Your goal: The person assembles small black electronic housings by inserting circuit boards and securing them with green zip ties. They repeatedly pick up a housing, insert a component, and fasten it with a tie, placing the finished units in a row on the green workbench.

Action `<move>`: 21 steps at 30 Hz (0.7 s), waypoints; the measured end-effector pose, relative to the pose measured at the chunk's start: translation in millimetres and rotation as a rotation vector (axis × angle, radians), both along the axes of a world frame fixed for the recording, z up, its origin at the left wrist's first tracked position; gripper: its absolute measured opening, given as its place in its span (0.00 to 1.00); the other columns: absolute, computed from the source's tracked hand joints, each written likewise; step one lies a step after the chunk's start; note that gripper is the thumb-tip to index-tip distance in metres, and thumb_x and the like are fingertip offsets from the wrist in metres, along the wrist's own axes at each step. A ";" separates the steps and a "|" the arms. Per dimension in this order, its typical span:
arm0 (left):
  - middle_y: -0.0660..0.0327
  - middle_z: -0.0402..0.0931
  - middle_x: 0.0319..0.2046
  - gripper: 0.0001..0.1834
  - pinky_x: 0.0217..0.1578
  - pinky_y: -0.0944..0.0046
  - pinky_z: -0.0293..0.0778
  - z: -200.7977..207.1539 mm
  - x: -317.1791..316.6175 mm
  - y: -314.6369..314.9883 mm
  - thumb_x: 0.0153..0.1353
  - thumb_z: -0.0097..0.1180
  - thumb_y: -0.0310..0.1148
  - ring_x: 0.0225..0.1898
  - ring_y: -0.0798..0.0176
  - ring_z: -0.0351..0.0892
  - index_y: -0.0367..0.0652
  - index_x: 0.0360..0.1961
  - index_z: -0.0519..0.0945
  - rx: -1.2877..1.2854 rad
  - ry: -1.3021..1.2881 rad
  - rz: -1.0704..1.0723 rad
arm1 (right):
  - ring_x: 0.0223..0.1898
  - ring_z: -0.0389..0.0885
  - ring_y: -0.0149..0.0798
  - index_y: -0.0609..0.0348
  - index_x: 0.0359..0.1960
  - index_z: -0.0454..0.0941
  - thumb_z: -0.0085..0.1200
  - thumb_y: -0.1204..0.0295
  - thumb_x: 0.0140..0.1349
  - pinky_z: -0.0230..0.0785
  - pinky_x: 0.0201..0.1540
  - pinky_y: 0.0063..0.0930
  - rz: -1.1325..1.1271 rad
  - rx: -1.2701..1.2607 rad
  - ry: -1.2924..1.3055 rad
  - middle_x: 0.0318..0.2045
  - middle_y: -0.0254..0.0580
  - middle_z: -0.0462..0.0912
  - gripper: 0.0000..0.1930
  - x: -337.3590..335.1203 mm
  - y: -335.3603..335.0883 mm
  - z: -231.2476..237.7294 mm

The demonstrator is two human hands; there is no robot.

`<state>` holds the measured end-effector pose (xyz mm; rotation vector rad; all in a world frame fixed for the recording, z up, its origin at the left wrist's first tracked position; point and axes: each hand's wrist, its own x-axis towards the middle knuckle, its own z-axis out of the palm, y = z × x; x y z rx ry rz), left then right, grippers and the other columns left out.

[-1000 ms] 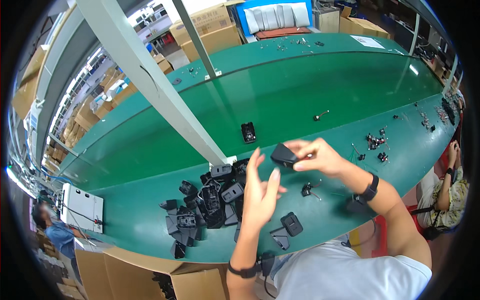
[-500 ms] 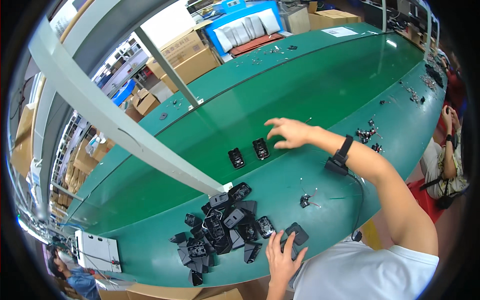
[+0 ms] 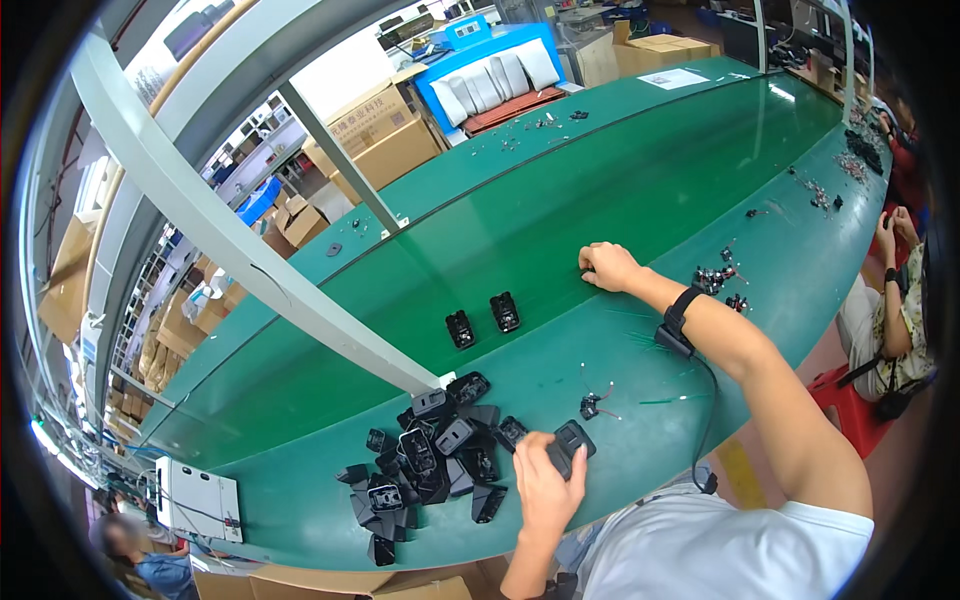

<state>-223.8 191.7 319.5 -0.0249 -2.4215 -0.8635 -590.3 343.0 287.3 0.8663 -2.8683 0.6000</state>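
One person in blue (image 3: 165,572) shows at the lower left of my view, and just right of that I see a white metal box (image 3: 198,500) with cables on its front, at the end of the green desk (image 3: 290,500). Toward the lower centre, a jumbled heap of black casings (image 3: 420,452) lies at the foot of a pale post (image 3: 270,285). Above the heap, near the middle of the frame, two open black shells (image 3: 505,312) lie side by side, slightly apart, on the brighter green strip (image 3: 640,210). Right of the heap, at lower centre, I have the left hand (image 3: 545,497) with its fingers closed round a black cover (image 3: 558,460), a second black cover (image 3: 576,437) right up against it. Just above those, a small wired part (image 3: 592,404) lies alone. Further right, above centre, the right hand (image 3: 612,268) reaches over the strip, fingers drawn narrow on a small dark piece (image 3: 586,272), mostly hidden, so I cannot tell its kind. A black strap (image 3: 682,312) circles that wrist. Beyond it sits a cluster of wired parts (image 3: 712,280), and at the right edge a co-worker's hands (image 3: 893,228) meet above a red stool (image 3: 850,415).
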 end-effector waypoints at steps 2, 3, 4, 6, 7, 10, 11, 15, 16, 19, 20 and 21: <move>0.45 0.74 0.41 0.29 0.45 0.53 0.74 14.1 -10.7 -0.3 0.56 0.71 0.38 0.41 0.45 0.77 0.32 0.49 0.68 0.219 -0.127 -0.038 | 0.43 0.85 0.44 0.57 0.37 0.82 0.66 0.70 0.55 0.78 0.45 0.40 -0.060 -0.095 0.002 0.36 0.42 0.85 0.10 1.7 5.7 -5.2; 0.46 0.74 0.41 0.30 0.45 0.54 0.74 21.8 -17.8 0.5 0.56 0.71 0.39 0.41 0.48 0.78 0.33 0.50 0.68 0.316 -0.211 -0.070 | 0.41 0.85 0.41 0.58 0.37 0.82 0.66 0.69 0.57 0.77 0.43 0.37 -0.065 -0.195 -0.135 0.35 0.41 0.85 0.09 2.8 10.2 -4.8; 0.48 0.74 0.40 0.30 0.45 0.55 0.74 23.0 -29.9 -1.3 0.56 0.69 0.39 0.41 0.52 0.78 0.33 0.50 0.67 0.235 -0.205 -0.148 | 0.39 0.85 0.37 0.58 0.37 0.82 0.66 0.69 0.58 0.77 0.42 0.34 -0.078 -0.299 -0.270 0.35 0.40 0.85 0.09 2.4 15.7 -0.1; 0.50 0.73 0.43 0.30 0.43 0.58 0.75 16.9 -46.0 -0.3 0.56 0.69 0.37 0.42 0.57 0.77 0.35 0.53 0.68 0.314 -0.315 -0.281 | 0.36 0.84 0.31 0.58 0.37 0.83 0.66 0.68 0.61 0.76 0.39 0.28 -0.063 -0.611 -0.533 0.35 0.37 0.85 0.08 11.9 21.7 8.3; 0.51 0.73 0.44 0.31 0.42 0.60 0.76 13.6 -49.1 -1.8 0.55 0.69 0.36 0.43 0.59 0.77 0.36 0.54 0.68 0.280 -0.314 -0.307 | 0.35 0.82 0.28 0.57 0.38 0.83 0.65 0.68 0.62 0.75 0.39 0.25 -0.018 -0.819 -0.669 0.35 0.35 0.85 0.08 29.7 14.8 13.7; 0.54 0.71 0.45 0.32 0.38 0.67 0.77 10.7 -52.2 -12.7 0.53 0.71 0.35 0.44 0.61 0.76 0.38 0.56 0.70 0.402 -0.363 -0.344 | 0.34 0.80 0.24 0.57 0.42 0.84 0.63 0.68 0.66 0.74 0.40 0.22 0.179 -1.206 -1.023 0.35 0.31 0.85 0.08 99.2 -6.9 26.4; 0.57 0.70 0.44 0.34 0.34 0.70 0.76 0.4 -61.9 -16.6 0.49 0.74 0.35 0.44 0.65 0.76 0.39 0.56 0.72 0.166 -0.192 -0.326 | 0.36 0.81 0.26 0.59 0.43 0.85 0.64 0.69 0.65 0.75 0.43 0.23 0.247 -1.225 -1.088 0.37 0.33 0.86 0.09 115.4 -2.9 25.2; 0.49 0.78 0.47 0.38 0.45 0.56 0.78 27.5 -84.4 2.7 0.44 0.77 0.36 0.43 0.53 0.82 0.39 0.55 0.73 0.448 -0.346 -0.185 | 0.40 0.84 0.30 0.64 0.44 0.85 0.62 0.75 0.64 0.78 0.48 0.26 0.255 -1.164 -1.099 0.41 0.39 0.87 0.09 165.0 15.4 23.4; 0.50 0.78 0.47 0.38 0.43 0.57 0.79 11.4 -89.7 2.1 0.44 0.77 0.35 0.42 0.54 0.82 0.39 0.56 0.72 0.462 -0.257 -0.196 | 0.40 0.84 0.30 0.66 0.45 0.84 0.62 0.77 0.64 0.78 0.49 0.26 0.265 -1.156 -1.014 0.41 0.40 0.87 0.09 172.9 16.2 25.1; 0.55 0.76 0.46 0.41 0.44 0.63 0.78 2.5 -91.6 3.8 0.44 0.77 0.31 0.43 0.61 0.80 0.39 0.61 0.71 0.380 -0.115 -0.234 | 0.41 0.84 0.29 0.67 0.45 0.84 0.62 0.78 0.63 0.78 0.49 0.26 0.318 -1.135 -0.838 0.42 0.41 0.86 0.09 180.2 20.4 19.1; 0.57 0.76 0.46 0.42 0.45 0.66 0.78 3.8 -91.3 4.0 0.44 0.76 0.29 0.45 0.64 0.79 0.40 0.63 0.71 0.332 -0.090 -0.248 | 0.42 0.83 0.29 0.66 0.44 0.84 0.62 0.78 0.63 0.77 0.48 0.26 0.320 -1.119 -0.812 0.42 0.39 0.86 0.09 180.8 22.4 18.0; 0.57 0.74 0.48 0.43 0.48 0.65 0.77 1.8 -91.6 2.0 0.45 0.76 0.29 0.47 0.63 0.78 0.40 0.64 0.70 0.311 -0.082 -0.282 | 0.42 0.83 0.28 0.65 0.45 0.84 0.62 0.77 0.63 0.77 0.48 0.25 0.317 -1.110 -0.745 0.41 0.39 0.86 0.09 182.9 23.4 18.3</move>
